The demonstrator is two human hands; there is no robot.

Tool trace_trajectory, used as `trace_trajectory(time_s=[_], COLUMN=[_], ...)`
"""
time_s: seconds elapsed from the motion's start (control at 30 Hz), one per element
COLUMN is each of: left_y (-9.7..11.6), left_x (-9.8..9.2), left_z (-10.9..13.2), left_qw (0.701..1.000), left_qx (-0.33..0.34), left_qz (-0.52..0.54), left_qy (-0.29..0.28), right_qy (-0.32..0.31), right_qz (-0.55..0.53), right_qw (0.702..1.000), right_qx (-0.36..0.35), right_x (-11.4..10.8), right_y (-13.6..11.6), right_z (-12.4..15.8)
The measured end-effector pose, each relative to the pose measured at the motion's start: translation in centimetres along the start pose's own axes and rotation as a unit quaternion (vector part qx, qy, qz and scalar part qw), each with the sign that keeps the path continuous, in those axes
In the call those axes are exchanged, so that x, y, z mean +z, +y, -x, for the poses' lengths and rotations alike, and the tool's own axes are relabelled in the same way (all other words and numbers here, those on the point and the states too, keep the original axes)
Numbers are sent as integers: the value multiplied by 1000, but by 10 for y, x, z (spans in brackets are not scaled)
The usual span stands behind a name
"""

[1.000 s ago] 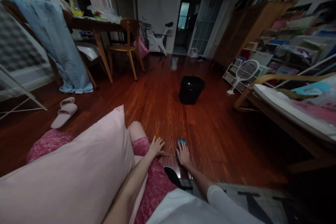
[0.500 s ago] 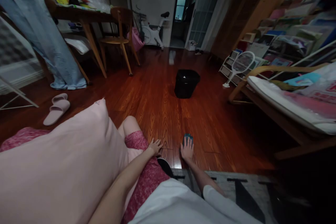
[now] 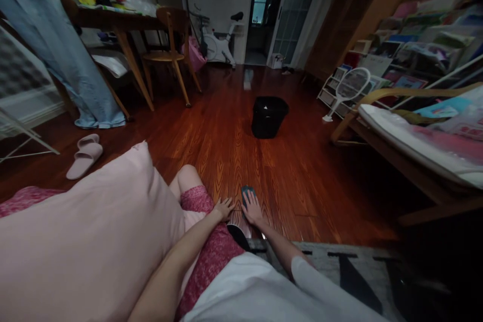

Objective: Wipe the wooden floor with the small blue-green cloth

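My right hand (image 3: 252,210) lies over a small dark teal cloth (image 3: 247,191) on the wooden floor, its fingers stretched forward and pressing on it. Most of the cloth is hidden under the palm and fingers, so its shape is hard to make out. Just to the left, my left hand (image 3: 224,209) has its fingers spread, holding nothing, by the hem of the pink shorts (image 3: 196,200). Whether its fingertips touch the floor I cannot tell. A large pale pink pillow (image 3: 94,231) rests against my left side.
Ahead on the floor (image 3: 211,136) stands a black bin (image 3: 268,116). Pink slippers (image 3: 86,157), a wooden chair (image 3: 170,55) and hanging jeans (image 3: 64,50) are at left. A wooden armchair (image 3: 422,156) and cluttered shelves stand right. A grey patterned rug (image 3: 320,261) lies beside me.
My right hand has slid left across the floor with the cloth under it, closer to my left hand. The left hand has stayed nearly still. The view has shifted slightly.
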State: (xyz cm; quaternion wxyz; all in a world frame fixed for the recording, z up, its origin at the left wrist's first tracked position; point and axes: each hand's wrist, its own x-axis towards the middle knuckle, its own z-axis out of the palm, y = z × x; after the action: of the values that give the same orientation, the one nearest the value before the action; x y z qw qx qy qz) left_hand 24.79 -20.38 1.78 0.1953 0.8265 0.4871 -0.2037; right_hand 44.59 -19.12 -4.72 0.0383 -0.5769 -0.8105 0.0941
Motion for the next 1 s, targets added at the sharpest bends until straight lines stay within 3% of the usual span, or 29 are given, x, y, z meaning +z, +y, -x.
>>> trace_trajectory(time_s=[0.1, 0.17, 0.23, 0.37, 0.5, 0.6, 0.83, 0.9, 1.0], left_y=[-1, -1, -1, -1, -1, 0, 1, 2, 2], left_x=[1, 2, 3, 5, 8, 9, 3, 2, 2], left_z=[-1, -2, -3, -5, -7, -7, -3, -3, -4], left_qw=[1000, 1000, 1000, 1000, 1000, 1000, 1000, 1000, 1000], left_qx=[3, 3, 1, -1, -5, -6, -2, -4, -6], left_qz=[0, 2, 6, 20, 26, 21, 5, 7, 19], left_qy=[-5, -6, -6, -7, -11, -16, -20, -17, -13], right_qy=[-51, -66, -75, -83, -63, -57, -125, -128, -130], right_qz=[-2, -1, 3, 15, 28, 27, 11, 14, 26], right_qw=[997, 996, 997, 996, 997, 998, 990, 990, 990], right_qx=[49, 53, 29, -41, -31, -8, 68, 66, 38], right_x=[-19, -22, -17, 7, 23, 19, -20, -25, -19], right_y=[-9, -12, -10, 3, 8, 3, -9, -11, -9], right_z=[-30, -32, -16, 45, 77, 54, -48, -54, -29])
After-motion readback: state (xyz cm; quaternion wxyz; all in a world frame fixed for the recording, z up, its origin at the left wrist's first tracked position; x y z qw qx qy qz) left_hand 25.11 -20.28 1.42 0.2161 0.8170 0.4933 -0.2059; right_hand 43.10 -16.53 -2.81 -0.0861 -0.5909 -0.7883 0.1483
